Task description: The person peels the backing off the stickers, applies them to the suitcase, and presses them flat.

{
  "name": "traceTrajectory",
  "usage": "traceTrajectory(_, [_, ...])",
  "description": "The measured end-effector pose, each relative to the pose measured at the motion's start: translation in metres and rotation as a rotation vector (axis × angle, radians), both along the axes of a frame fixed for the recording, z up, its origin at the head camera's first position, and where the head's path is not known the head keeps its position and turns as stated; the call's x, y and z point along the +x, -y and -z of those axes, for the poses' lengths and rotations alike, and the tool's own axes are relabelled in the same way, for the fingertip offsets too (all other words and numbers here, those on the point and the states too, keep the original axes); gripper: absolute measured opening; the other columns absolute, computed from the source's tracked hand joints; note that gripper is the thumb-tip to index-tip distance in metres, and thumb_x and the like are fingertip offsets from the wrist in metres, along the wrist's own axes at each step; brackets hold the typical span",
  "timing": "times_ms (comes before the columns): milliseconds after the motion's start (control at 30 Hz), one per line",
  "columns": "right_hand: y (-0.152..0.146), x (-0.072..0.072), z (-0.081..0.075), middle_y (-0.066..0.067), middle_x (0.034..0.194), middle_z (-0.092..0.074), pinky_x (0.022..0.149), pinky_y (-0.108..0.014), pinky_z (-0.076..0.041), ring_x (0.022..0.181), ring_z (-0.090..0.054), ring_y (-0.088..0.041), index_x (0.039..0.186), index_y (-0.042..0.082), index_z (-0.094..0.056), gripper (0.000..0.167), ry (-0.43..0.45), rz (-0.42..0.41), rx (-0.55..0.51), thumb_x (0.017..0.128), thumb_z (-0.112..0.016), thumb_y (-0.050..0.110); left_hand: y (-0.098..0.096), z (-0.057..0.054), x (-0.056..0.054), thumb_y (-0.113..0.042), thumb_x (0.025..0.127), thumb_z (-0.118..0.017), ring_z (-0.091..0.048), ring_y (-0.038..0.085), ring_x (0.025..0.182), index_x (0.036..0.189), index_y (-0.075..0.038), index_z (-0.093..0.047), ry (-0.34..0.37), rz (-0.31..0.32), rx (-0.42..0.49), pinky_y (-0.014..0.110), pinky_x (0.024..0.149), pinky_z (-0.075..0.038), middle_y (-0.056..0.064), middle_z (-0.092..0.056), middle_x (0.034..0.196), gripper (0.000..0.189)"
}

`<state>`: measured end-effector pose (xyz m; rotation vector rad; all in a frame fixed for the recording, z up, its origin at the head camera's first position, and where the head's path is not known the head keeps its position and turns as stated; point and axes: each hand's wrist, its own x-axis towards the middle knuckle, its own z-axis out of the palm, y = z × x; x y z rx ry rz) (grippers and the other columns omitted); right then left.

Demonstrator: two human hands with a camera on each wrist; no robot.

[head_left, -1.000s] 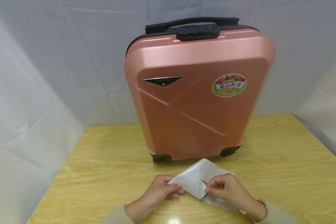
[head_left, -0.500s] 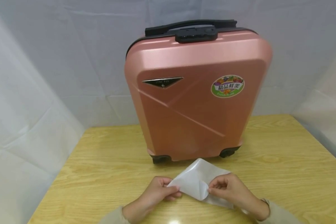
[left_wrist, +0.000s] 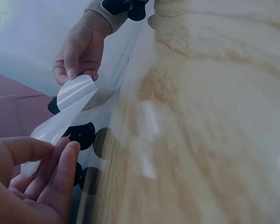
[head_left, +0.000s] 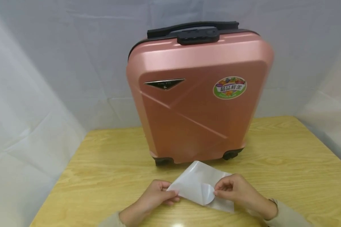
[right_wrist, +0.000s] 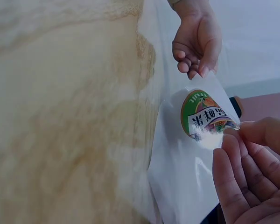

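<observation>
My left hand (head_left: pixel 154 198) pinches the left corner of a white backing sheet (head_left: pixel 187 184), held just above the table with that side bent up. With thumb and fingertips, my right hand (head_left: pixel 240 192) pinches the edge of an oval fruit sticker (right_wrist: pixel 192 114). Its green, printed face with an orange shows in the right wrist view; the head view shows its white underside, curled back from the sheet. Part of the sticker still meets the sheet. Behind both hands stands a pink suitcase (head_left: pixel 193 116), bearing a similar oval fruit sticker (head_left: pixel 230 88) at its upper right.
The suitcase stands upright on a wood-grain table (head_left: pixel 108 164), its black wheels (head_left: pixel 164 161) close behind the sheet. A black handle (head_left: pixel 193 26) tops it. White cloth (head_left: pixel 59 63) hangs behind and at the sides.
The sticker has peeled further, with more of its white underside turned up. My left hand and the sheet have shifted slightly left, while my right hand has moved a little right.
</observation>
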<state>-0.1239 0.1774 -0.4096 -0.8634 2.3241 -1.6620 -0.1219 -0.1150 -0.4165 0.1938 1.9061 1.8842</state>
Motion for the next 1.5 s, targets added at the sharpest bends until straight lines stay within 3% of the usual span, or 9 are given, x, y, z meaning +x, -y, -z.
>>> traceTrajectory(300, [-0.006, -0.001, -0.002, 0.002, 0.073, -0.068, 0.052, -0.019, -0.048, 0.063, -0.053, 0.004, 0.080, 0.000, -0.070, 0.007, -0.009, -0.026, 0.026, 0.084, -0.069, 0.006, 0.008, 0.000, 0.001, -0.002, 0.085, -0.063, -0.067, 0.011, 0.068, 0.101, 0.018, -0.061, 0.000, 0.005, -0.030, 0.022, 0.062, -0.055, 0.024, -0.069, 0.084, 0.025])
traceTrajectory(667, [-0.012, -0.002, -0.004, 0.004, 0.077, -0.067, 0.054, -0.020, -0.049, 0.066, -0.055, 0.003, 0.082, 0.002, -0.069, 0.004, -0.016, -0.068, -0.017, 0.085, -0.067, 0.003, 0.013, 0.000, 0.001, -0.001, 0.084, -0.063, -0.067, 0.011, 0.066, 0.099, 0.018, -0.061, 0.016, -0.005, -0.030, 0.022, 0.062, -0.056, 0.022, -0.070, 0.083, 0.023])
traceTrajectory(1100, [-0.019, -0.003, -0.010, 0.003, 0.076, -0.068, 0.051, -0.021, -0.049, 0.065, -0.055, 0.003, 0.083, 0.005, -0.070, 0.004, -0.075, -0.008, 0.023, 0.085, -0.067, 0.003, 0.015, 0.000, 0.002, -0.001, 0.084, -0.063, -0.067, 0.011, 0.066, 0.099, 0.018, -0.061, 0.016, 0.004, -0.028, 0.022, 0.062, -0.055, 0.022, -0.070, 0.082, 0.025])
traceTrajectory(1333, [-0.020, -0.003, -0.010, -0.001, 0.077, -0.069, 0.051, -0.022, -0.050, 0.065, -0.055, 0.002, 0.084, 0.004, -0.069, 0.004, -0.073, -0.013, 0.000, 0.085, -0.066, 0.002, 0.017, 0.000, 0.001, -0.001, 0.083, -0.065, -0.068, 0.012, 0.068, 0.097, 0.017, -0.063, -0.036, 0.042, -0.094, 0.025, 0.063, -0.056, 0.023, -0.069, 0.082, 0.023])
traceTrajectory(1500, [-0.018, -0.004, -0.012, 0.001, 0.078, -0.069, 0.054, -0.022, -0.051, 0.066, -0.056, 0.002, 0.084, 0.005, -0.070, 0.005, -0.090, 0.007, 0.005, 0.084, -0.067, 0.001, 0.021, -0.006, -0.001, -0.006, 0.082, -0.068, -0.063, 0.010, 0.066, 0.094, 0.012, -0.067, -0.103, 0.075, -0.178, 0.020, 0.059, -0.052, 0.017, -0.070, 0.080, 0.022])
